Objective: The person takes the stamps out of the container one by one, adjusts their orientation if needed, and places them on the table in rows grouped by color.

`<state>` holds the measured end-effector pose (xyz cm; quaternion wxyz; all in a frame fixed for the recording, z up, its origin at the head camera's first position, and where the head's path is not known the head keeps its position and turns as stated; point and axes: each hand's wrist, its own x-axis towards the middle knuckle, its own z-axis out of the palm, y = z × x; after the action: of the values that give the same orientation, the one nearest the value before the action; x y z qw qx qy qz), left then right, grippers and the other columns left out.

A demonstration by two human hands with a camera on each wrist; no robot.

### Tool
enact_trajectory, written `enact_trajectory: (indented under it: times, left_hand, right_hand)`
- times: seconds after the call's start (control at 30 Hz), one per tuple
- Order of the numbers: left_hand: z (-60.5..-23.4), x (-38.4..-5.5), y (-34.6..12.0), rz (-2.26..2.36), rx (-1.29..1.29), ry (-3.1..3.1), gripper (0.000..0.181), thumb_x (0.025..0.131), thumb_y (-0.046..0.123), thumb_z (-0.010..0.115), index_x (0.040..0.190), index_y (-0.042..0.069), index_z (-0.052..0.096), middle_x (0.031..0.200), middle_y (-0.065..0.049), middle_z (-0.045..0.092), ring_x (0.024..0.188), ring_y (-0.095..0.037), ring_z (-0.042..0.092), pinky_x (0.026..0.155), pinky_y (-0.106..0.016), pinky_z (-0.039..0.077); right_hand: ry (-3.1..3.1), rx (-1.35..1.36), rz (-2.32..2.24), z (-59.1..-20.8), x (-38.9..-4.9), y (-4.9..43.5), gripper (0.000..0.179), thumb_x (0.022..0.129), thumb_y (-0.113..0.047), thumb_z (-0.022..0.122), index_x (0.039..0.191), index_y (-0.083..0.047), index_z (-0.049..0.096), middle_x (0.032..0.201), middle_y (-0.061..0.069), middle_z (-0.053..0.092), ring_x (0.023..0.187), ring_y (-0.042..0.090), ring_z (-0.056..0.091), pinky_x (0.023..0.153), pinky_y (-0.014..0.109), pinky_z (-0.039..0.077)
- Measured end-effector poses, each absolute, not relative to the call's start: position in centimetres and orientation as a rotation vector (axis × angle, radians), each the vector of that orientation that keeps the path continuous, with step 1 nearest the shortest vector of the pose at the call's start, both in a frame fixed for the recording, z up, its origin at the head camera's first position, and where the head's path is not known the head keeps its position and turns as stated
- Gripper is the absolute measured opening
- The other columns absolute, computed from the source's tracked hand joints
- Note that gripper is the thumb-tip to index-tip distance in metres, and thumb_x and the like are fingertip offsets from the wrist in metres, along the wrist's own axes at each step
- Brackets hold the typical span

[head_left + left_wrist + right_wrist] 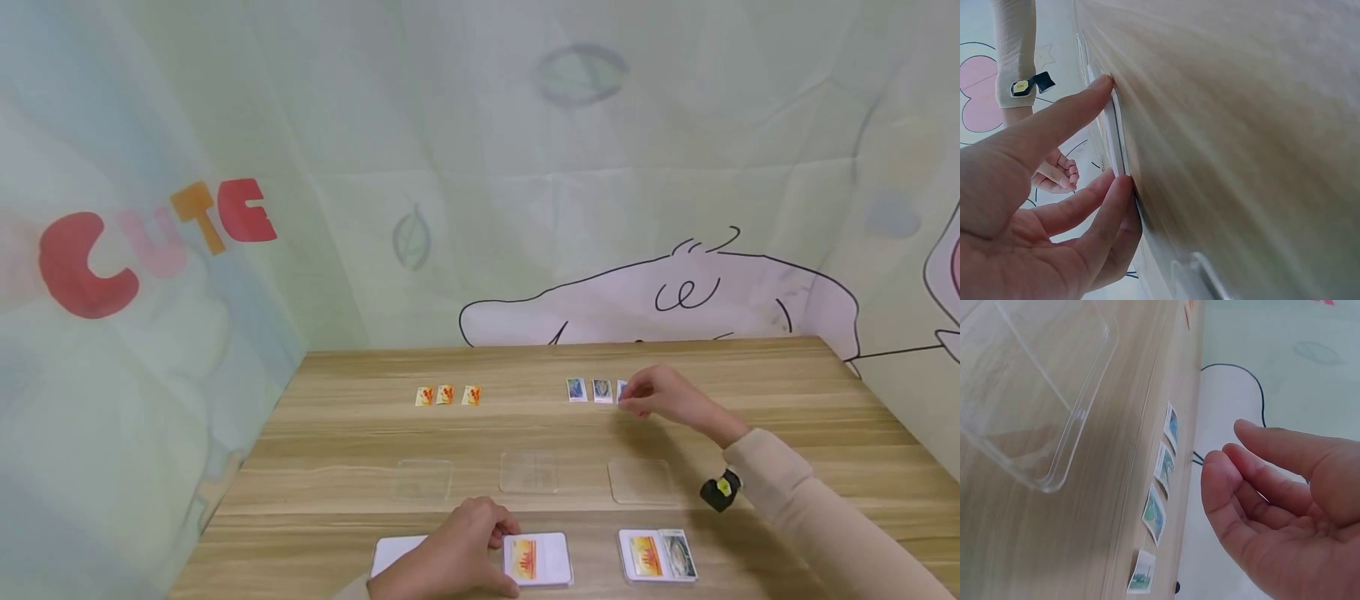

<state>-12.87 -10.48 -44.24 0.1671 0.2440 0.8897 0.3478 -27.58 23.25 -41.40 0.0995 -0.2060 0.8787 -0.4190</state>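
My left hand (pixel 457 550) grips the edges of a shallow white case (pixel 557 560), thumb on the near side and fingers on the far side. An orange stamp (pixel 524 559) lies in that case's left half. My right hand (pixel 663 398) hovers at the right end of a row of blue-toned stamps, overlapping the last stamp (pixel 622 392) in the head view. In the right wrist view, the fingers of the right hand (pixel 1272 487) are loosely bent, with a gap to the thumb and nothing between them. Beside it, several stamps (pixel 1154 515) lie slightly curled on the wood.
Three orange stamps (pixel 446 395) lie at the back left. Clear plastic lids (pixel 528 472) form a row across the table (pixel 337 425). Another white case (pixel 641 571) at front right bears an orange stamp and a greyish one; a third white case (pixel 393 550) is partly behind the left hand.
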Motion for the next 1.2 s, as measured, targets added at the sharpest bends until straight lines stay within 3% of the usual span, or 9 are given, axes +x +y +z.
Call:
enact_trajectory:
  times: [0.5, 1.2]
  left_hand:
    - [-44.3, -12.7, -10.6, 0.975, 0.727, 2.56, 0.048, 0.061, 0.017, 0.097, 0.1, 0.006, 0.072, 0.083, 0.011, 0.052, 0.076, -0.001, 0.045, 0.069, -0.019, 0.045]
    - [-44.2, -12.7, -10.5, 0.94, 0.737, 2.578, 0.049, 0.061, 0.018, 0.097, 0.1, 0.006, 0.071, 0.082, 0.01, 0.051, 0.075, -0.001, 0.045, 0.068, -0.018, 0.044]
  right_hand:
    - [2.561, -0.737, -1.207, -41.1, -26.4, 21.4, 0.008, 0.091, -0.002, 0.07, 0.092, 0.007, 0.07, 0.082, 0.012, 0.068, 0.068, 0.019, 0.06, 0.063, 0.039, 0.056]
    - [2.475, -0.814, -1.207, -40.6, -25.1, 19.1, 0.01, 0.092, 0.0, 0.068, 0.096, 0.009, 0.069, 0.085, 0.016, 0.068, 0.071, 0.019, 0.06, 0.066, 0.034, 0.056]
